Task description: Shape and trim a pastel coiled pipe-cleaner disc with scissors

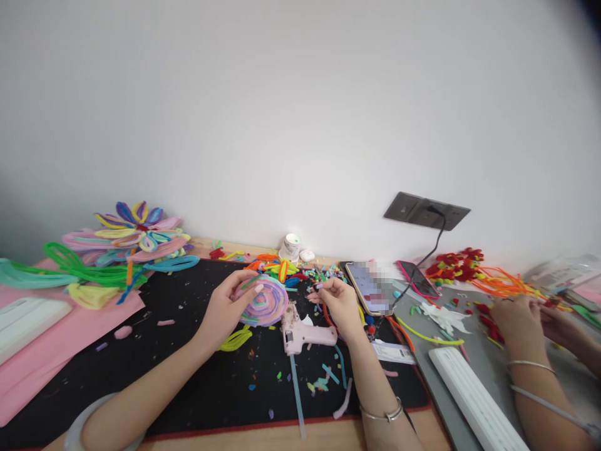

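My left hand (235, 305) grips the left edge of a round spiral disc of pipe cleaners (267, 302), pink, purple and pale blue, thumb on its face. To the right of the disc, my right hand (337, 300) is closed in a pinch near a small dark bit that I cannot make out. Between and below my hands a pale pink hot glue gun (307, 335) lies on the black mat, a clear glue stick (297, 394) sticking out toward me. A yellow looped pipe-cleaner piece (235, 339) lies under my left hand.
At the left stands a large multicoloured pipe-cleaner flower (141, 235) beside green loops (79, 266). Two phones, one lit (369, 288) and one pink-edged (417, 279), lie right of centre. A cable hangs from the wall socket (426, 211). Another person's hands (521, 319) work at the right.
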Demonstrator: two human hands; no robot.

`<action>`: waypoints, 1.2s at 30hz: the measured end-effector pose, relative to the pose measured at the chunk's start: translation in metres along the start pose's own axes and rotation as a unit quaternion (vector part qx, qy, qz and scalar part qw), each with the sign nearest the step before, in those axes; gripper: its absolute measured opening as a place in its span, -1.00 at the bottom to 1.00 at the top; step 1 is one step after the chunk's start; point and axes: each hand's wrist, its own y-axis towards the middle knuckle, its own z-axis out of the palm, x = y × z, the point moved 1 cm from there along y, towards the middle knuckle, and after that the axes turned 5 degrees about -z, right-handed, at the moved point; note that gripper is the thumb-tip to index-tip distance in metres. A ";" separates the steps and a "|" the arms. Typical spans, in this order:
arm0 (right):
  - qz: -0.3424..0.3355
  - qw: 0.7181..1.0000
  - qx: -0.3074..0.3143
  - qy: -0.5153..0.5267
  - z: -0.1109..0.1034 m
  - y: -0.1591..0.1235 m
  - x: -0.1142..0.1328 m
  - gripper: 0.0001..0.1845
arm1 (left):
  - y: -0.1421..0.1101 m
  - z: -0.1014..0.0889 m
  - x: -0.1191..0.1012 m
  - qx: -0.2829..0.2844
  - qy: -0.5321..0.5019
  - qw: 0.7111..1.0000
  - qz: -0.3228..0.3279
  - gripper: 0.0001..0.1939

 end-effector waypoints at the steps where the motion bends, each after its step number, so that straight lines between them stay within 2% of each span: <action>1: 0.008 1.000 -0.001 0.000 0.000 0.000 0.000 -0.89 | 0.000 0.000 0.000 0.000 -0.002 1.000 0.001 -0.65; 8: 0.053 0.998 -0.012 0.027 0.000 0.000 0.005 -0.92 | 0.000 0.000 0.000 0.005 -0.006 1.000 -0.004 -0.65; 18: 0.118 0.991 -0.013 0.064 0.009 0.001 0.012 -0.71 | 0.000 0.001 -0.001 0.011 -0.013 1.000 -0.008 -0.65; 22: 0.135 0.990 -0.015 0.041 0.011 0.001 0.014 -0.77 | 0.000 0.001 -0.003 0.010 -0.014 1.000 -0.006 -0.68; 27: 0.105 0.994 -0.003 -0.007 0.015 0.000 0.022 -0.91 | -0.003 0.001 -0.006 0.017 -0.001 1.000 0.005 -0.73; 30: 0.108 0.994 0.011 0.013 0.018 0.001 0.025 -0.84 | -0.005 0.000 -0.007 0.022 0.013 1.000 0.013 -0.74; 33: 0.123 0.992 0.019 0.026 0.020 0.007 0.030 -0.93 | -0.005 0.000 -0.007 0.024 0.028 0.999 0.020 -0.75; 36: 0.129 0.991 0.040 0.010 0.020 0.018 0.040 -0.90 | -0.004 0.000 -0.007 0.021 0.030 0.999 0.021 -0.76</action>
